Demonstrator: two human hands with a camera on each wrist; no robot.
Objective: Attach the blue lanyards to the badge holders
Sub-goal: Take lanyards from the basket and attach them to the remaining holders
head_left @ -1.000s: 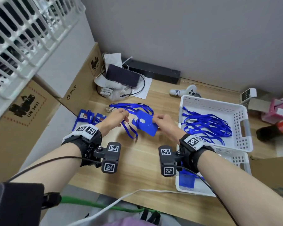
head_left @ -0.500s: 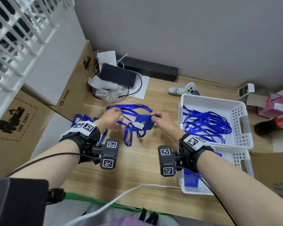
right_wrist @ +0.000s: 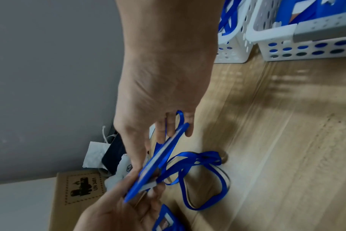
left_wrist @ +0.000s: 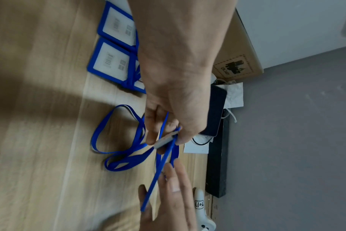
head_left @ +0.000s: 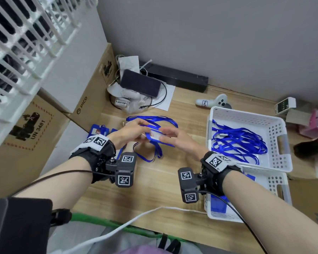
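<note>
Holding the badge holder [head_left: 157, 137] with both hands, you are pinching its clip; keep it flat above the table [head_left: 154, 189].

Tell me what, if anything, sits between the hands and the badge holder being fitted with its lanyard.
Nothing visible does. The left hand and the right hand both already hold the badge holder above the table, with the lanyard trailing beneath. The left fingers pinch its white clip at the holder's end.
</note>
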